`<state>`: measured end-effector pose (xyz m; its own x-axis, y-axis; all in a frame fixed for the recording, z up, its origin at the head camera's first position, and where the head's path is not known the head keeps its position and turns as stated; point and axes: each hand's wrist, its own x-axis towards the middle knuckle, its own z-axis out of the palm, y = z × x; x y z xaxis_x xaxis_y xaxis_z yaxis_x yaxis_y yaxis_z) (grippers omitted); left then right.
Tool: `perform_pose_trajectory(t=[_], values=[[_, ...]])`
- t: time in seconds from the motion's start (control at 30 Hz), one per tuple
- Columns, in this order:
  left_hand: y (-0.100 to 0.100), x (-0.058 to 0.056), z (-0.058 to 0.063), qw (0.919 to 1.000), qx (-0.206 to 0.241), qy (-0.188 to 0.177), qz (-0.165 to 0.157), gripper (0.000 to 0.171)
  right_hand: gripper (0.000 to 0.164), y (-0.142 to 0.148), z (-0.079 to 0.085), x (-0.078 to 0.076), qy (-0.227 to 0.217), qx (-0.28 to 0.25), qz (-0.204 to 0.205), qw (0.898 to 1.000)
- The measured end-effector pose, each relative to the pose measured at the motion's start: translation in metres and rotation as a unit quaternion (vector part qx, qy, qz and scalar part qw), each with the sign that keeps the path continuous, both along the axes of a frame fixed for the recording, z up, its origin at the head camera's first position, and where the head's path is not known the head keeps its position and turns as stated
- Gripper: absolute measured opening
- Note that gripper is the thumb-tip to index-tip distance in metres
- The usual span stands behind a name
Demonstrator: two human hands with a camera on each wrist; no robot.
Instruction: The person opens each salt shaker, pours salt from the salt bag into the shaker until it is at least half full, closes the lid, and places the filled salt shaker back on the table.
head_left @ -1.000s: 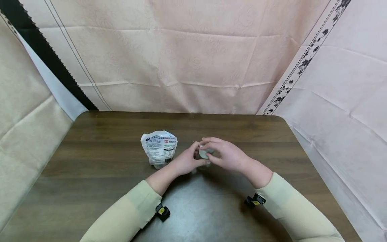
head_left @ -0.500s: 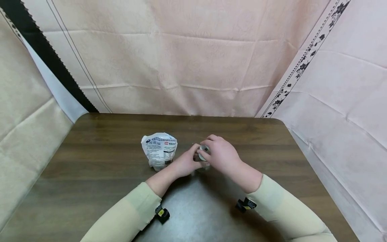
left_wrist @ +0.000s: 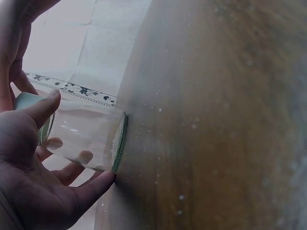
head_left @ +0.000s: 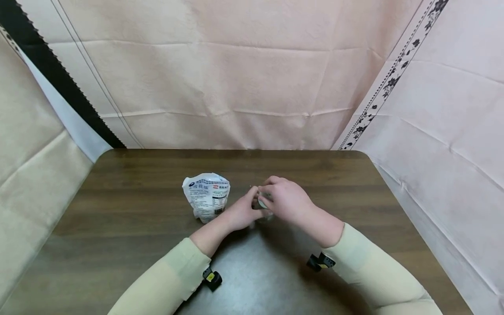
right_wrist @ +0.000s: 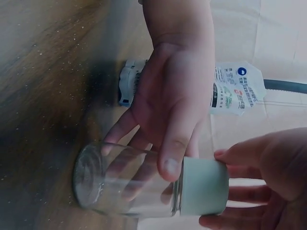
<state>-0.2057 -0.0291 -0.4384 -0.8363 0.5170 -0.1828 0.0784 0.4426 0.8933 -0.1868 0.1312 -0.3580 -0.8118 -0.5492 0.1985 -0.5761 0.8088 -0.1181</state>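
Note:
A clear glass jar (right_wrist: 136, 179) stands upright on the table between both hands, and its walls are see-through. A pale green lid (right_wrist: 205, 186) covers the jar's mouth. My left hand (head_left: 244, 212) holds the glass body, thumb on one side and fingers curled round the other, as the left wrist view shows. Reaching over from the right, my right hand (head_left: 289, 199) grips the lid's edge with thumb and fingertips. From the head view these fingers hide most of the lid. A white printed bag (head_left: 206, 197) sits just beyond my left wrist.
The brown wooden table (head_left: 138, 245) has rounded far corners. Pale cloth (head_left: 252, 87) hangs behind it and along both sides. Small white specks show over the tabletop in the left wrist view. A small black camera is strapped at each wrist.
My right hand has shifted slightly left and turned over the lid, covering much of its top, which showed more plainly before. The left hand stays round the jar; the bag has not moved.

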Motion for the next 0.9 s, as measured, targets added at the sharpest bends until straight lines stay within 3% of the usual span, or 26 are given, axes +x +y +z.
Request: perform_pose_trajectory(t=[0.27,0.6,0.77,0.9], values=[[0.0,0.0,0.0,1.0,0.001,0.004,0.003,0.056,0.024,0.013,-0.005,-0.005,-0.011,-0.047,0.071,0.996],[0.001,0.001,0.001,0.9995,-0.022,0.016,0.013,0.062,0.027,0.033,-0.013,-0.019,-0.067,-0.105,0.166,0.978],[0.001,0.001,0.001,0.9997,-0.022,0.008,0.011,0.068,0.025,0.034,-0.015,-0.02,-0.063,-0.113,0.156,0.979],[0.001,0.002,0.001,0.9999,-0.01,0.009,0.01,0.057,0.022,0.027,-0.012,-0.016,-0.025,-0.115,0.084,0.99]])
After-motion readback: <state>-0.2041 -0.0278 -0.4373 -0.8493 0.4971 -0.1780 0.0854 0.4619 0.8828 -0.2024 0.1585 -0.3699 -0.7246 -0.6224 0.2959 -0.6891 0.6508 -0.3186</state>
